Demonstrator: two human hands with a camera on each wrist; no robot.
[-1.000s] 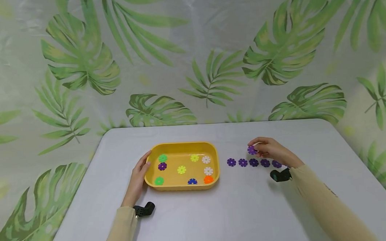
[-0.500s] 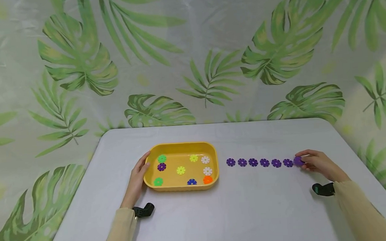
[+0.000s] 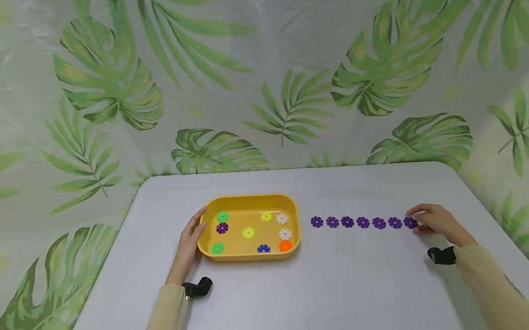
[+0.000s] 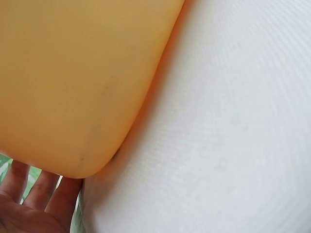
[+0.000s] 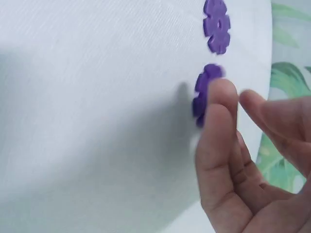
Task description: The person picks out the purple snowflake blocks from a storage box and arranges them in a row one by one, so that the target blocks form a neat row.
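Note:
My left hand (image 3: 187,246) rests at the left end of a yellow tray (image 3: 250,258), its fingers against the outer wall. In the left wrist view, straight fingers (image 4: 63,201) meet the tray's edge. To the tray's right, several purple snowflake discs (image 3: 348,222) lie flat in a row. At the row's right end is the last purple disc (image 3: 410,222), with my right hand (image 3: 438,221) just beside it. The right wrist view has fingertips partly covering that disc (image 5: 200,92), thumb and fingers apart; contact cannot be told.
Inside the tray lie green (image 3: 217,248), yellow (image 3: 248,232), white (image 3: 285,233), orange (image 3: 285,245), blue (image 3: 263,249) and purple (image 3: 222,228) discs. A white-covered table (image 3: 334,291) bears everything. A leaf-print cloth (image 3: 284,109) hangs behind it.
My right hand carried a purple disc rightward to the row's end, then let go of it there. The disc now lies flat in line. My left hand and the tray stay in place.

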